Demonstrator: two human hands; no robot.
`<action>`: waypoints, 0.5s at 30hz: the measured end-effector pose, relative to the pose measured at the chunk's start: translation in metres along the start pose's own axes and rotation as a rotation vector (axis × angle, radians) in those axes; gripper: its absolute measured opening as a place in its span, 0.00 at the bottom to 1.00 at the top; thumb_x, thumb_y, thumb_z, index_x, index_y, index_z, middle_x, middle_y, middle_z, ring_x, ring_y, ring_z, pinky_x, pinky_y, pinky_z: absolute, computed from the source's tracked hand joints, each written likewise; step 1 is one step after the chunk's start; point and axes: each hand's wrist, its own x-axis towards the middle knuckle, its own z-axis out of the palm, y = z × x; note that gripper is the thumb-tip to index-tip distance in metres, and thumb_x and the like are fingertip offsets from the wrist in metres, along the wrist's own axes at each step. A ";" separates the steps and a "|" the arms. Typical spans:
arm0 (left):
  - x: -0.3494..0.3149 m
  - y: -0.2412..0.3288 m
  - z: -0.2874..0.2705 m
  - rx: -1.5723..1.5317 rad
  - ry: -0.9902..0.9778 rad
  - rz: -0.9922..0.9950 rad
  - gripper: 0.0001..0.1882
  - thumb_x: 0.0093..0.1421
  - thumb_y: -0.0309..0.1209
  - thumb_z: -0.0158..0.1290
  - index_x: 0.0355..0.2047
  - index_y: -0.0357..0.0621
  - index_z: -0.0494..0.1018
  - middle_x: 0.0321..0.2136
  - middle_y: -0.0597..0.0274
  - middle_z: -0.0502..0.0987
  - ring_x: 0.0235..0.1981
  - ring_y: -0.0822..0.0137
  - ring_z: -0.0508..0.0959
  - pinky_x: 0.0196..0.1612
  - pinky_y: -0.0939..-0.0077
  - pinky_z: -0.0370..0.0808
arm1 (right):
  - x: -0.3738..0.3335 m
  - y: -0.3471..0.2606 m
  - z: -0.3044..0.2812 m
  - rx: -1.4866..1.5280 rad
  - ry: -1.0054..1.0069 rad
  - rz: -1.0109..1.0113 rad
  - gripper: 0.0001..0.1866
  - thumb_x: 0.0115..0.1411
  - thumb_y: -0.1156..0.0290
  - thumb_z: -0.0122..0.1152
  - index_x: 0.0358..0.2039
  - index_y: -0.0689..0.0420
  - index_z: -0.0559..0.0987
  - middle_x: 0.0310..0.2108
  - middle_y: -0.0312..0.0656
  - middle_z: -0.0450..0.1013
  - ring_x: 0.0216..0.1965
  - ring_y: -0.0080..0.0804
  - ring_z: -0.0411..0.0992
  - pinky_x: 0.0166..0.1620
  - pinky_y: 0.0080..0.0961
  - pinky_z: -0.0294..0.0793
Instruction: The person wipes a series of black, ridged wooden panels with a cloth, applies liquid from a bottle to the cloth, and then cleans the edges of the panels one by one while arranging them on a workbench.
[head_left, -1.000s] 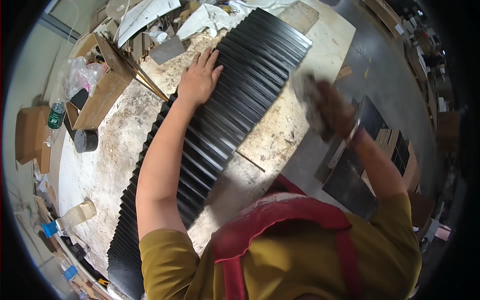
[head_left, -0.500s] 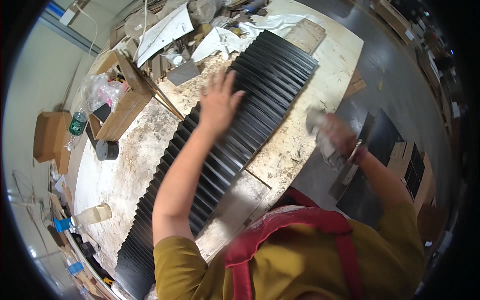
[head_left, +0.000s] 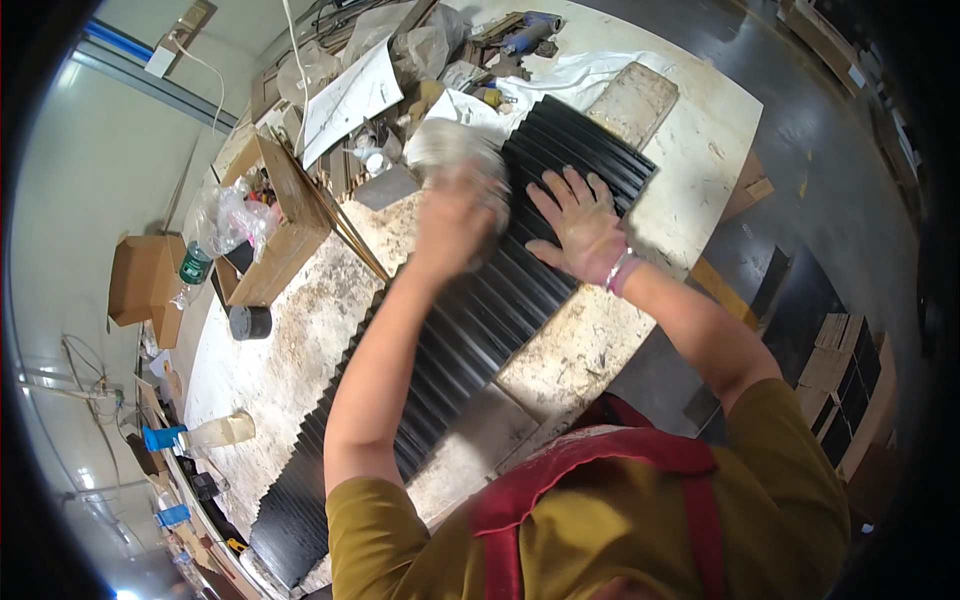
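- Head view: the left hand (head_left: 455, 215) is a blur over the far part of the black ribbed panel (head_left: 470, 320), its grip closed on a pale wad of cloth (head_left: 445, 150) pressed at the panel's left edge.
- The right hand (head_left: 580, 230) lies flat on the ribs just right of it, fingers spread, grasping nothing.
- The panel runs long across the stained counter (head_left: 300, 330), from the near left edge to the far right.
- Left of the panel sit a wooden crate (head_left: 280, 225), a green-capped bottle (head_left: 195, 265) and a dark tape roll (head_left: 248, 322).
- Risk, as I judge it: the near end looks close to the counter's edge, so a hard push could slide it off.
- The cloth hand works beside loose clutter at the far end; a wide sweep could knock things over.
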 end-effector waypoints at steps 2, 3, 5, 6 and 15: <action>0.007 -0.009 0.030 0.189 -0.129 0.019 0.19 0.57 0.28 0.54 0.50 0.45 0.73 0.57 0.50 0.67 0.61 0.50 0.64 0.60 0.56 0.64 | 0.001 -0.001 0.003 0.004 0.015 -0.012 0.40 0.57 0.44 0.55 0.64 0.54 0.60 0.64 0.51 0.56 0.66 0.52 0.51 0.65 0.53 0.46; 0.014 -0.023 0.035 0.164 -0.074 0.084 0.19 0.58 0.30 0.54 0.50 0.44 0.73 0.56 0.50 0.69 0.59 0.50 0.67 0.57 0.56 0.68 | -0.001 -0.002 0.005 -0.005 0.011 -0.010 0.41 0.57 0.44 0.55 0.65 0.54 0.59 0.64 0.51 0.56 0.66 0.52 0.52 0.64 0.53 0.48; 0.023 -0.059 0.028 -0.048 -0.070 -0.176 0.18 0.61 0.35 0.49 0.50 0.44 0.72 0.49 0.50 0.73 0.49 0.46 0.74 0.49 0.57 0.74 | -0.004 -0.002 0.004 0.040 -0.006 0.000 0.41 0.57 0.44 0.55 0.65 0.54 0.59 0.64 0.51 0.55 0.66 0.51 0.51 0.65 0.53 0.46; 0.016 -0.096 0.026 0.039 -0.082 -0.307 0.18 0.61 0.34 0.49 0.50 0.42 0.71 0.44 0.45 0.76 0.43 0.47 0.77 0.48 0.59 0.74 | -0.003 -0.008 0.002 0.060 -0.008 -0.016 0.40 0.57 0.44 0.54 0.65 0.54 0.59 0.65 0.50 0.55 0.67 0.51 0.50 0.65 0.53 0.45; 0.056 -0.056 0.021 0.160 -0.080 0.001 0.18 0.52 0.29 0.57 0.45 0.46 0.73 0.37 0.54 0.76 0.38 0.50 0.75 0.45 0.61 0.72 | 0.001 0.003 0.001 0.078 0.000 0.000 0.40 0.58 0.44 0.51 0.65 0.54 0.59 0.64 0.50 0.56 0.67 0.50 0.50 0.65 0.51 0.41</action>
